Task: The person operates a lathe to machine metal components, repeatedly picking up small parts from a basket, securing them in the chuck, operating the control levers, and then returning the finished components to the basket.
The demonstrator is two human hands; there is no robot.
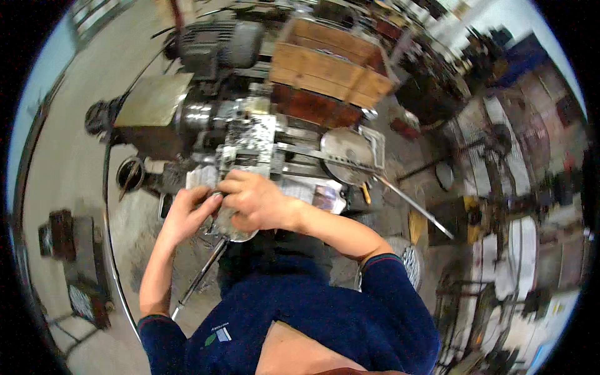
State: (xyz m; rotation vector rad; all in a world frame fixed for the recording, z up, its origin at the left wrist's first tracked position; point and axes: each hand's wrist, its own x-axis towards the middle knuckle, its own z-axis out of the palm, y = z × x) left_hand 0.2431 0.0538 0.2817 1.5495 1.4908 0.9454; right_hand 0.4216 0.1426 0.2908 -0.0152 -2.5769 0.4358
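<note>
My left hand (194, 214) and my right hand (259, 201) meet in front of a small lathe-like machine (250, 134). Thumb and fingers of the left are pinched together, and a small dark thing seems to be at their tips, too blurred to name. The fingers of the right are curled beside them, and whatever they hold is hidden. Below both hands shows part of a round metal dish or disc (244, 236). Shavings or bright specks cover the machine's bed just beyond my fingers.
A wooden crate (331, 62) stands behind the machine, with an electric motor (219, 44) to its left. Right of the bed lie a round pan (347, 150) and a long metal rod (415, 206). A dark cup (130, 174) sits at left. A basket of metal pieces (410, 265) is near my right elbow.
</note>
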